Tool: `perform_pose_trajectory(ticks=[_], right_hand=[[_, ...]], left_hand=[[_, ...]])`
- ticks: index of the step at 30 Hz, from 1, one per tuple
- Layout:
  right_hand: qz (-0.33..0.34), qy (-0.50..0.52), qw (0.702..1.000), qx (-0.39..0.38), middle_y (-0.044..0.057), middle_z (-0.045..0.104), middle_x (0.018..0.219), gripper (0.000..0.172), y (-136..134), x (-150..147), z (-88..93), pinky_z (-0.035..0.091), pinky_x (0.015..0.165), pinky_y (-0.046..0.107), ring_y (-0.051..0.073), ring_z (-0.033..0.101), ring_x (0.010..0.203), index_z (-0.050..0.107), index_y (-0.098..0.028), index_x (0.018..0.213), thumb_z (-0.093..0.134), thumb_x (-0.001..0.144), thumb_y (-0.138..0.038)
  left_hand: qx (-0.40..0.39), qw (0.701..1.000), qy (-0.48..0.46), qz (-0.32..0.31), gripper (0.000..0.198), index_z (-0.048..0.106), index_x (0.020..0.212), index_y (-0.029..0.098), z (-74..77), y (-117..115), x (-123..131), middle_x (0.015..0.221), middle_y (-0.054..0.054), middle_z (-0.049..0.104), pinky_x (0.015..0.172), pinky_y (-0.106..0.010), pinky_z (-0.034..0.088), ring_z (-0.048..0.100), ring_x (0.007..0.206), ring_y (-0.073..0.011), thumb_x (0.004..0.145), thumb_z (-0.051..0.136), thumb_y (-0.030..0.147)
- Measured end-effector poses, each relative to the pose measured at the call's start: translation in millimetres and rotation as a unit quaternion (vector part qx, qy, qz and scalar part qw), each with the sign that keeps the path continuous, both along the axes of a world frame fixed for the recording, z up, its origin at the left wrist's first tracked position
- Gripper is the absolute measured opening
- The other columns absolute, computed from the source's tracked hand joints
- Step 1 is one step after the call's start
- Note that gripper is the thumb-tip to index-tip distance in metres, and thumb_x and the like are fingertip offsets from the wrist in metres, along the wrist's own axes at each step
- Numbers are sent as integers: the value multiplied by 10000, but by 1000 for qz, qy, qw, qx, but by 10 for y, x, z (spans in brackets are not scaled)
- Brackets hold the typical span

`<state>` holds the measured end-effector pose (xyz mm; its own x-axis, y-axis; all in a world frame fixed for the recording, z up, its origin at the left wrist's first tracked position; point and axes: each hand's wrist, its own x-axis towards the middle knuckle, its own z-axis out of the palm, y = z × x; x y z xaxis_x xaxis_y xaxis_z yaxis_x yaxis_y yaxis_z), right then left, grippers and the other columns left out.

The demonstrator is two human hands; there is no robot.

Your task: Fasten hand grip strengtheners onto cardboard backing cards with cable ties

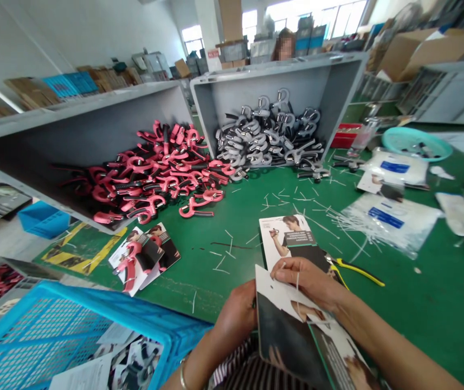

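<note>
My left hand (pixel 236 314) grips the left edge of a stack of printed packaging cards (pixel 289 325) held over my lap. My right hand (pixel 303 279) rests on top of the stack, its fingers pinched on the top card together with a thin white tie. A single printed card (pixel 287 238) lies on the green table just beyond my hands. Yellow-handled cutters (pixel 358 271) lie to the right of that card.
A tipped grey bin spills pink hand grippers (pixel 162 173); a second grey bin (pixel 337 70) holds grey ones (pixel 268 135). A carded pink gripper (pixel 138 257) lies at the left. A blue crate (pixel 73 330) stands front left. White ties (pixel 337 222), plastic bags (pixel 390 216) and a teal bowl (pixel 417 143) lie at the right.
</note>
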<state>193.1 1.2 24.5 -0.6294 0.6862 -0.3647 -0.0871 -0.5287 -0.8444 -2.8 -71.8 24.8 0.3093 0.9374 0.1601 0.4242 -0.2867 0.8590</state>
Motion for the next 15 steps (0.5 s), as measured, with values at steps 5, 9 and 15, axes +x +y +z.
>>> perform_pose_trajectory(ticks=[5, 9, 15], right_hand=[[-19, -15, 1000, 15, 1, 656, 742, 268, -24, 69, -74, 403, 629, 226, 114, 555, 660, 705, -149, 838, 789, 748, -388], [-9, -44, 997, 69, 1, 659, 778, 262, 13, 143, -39, 402, 644, 239, 124, 560, 684, 715, -176, 847, 766, 765, -419], [52, -125, 967, 217, 14, 652, 821, 253, 12, 155, 120, 391, 649, 245, 139, 546, 731, 710, -178, 888, 651, 865, -423]], left_hand=[[-34, 999, -8, 15, 255, 742, 887, 167, 61, -12, 54, 846, -71, 685, 725, -273, 500, 602, 748, -180, 925, 495, 214], [-31, 999, -41, 10, 249, 755, 882, 184, 106, -37, 76, 878, -82, 684, 773, -277, 502, 612, 803, -190, 917, 512, 228], [-89, 992, -82, 43, 230, 778, 768, 182, 96, -36, 74, 827, -77, 697, 685, -242, 483, 619, 738, -178, 879, 583, 229]])
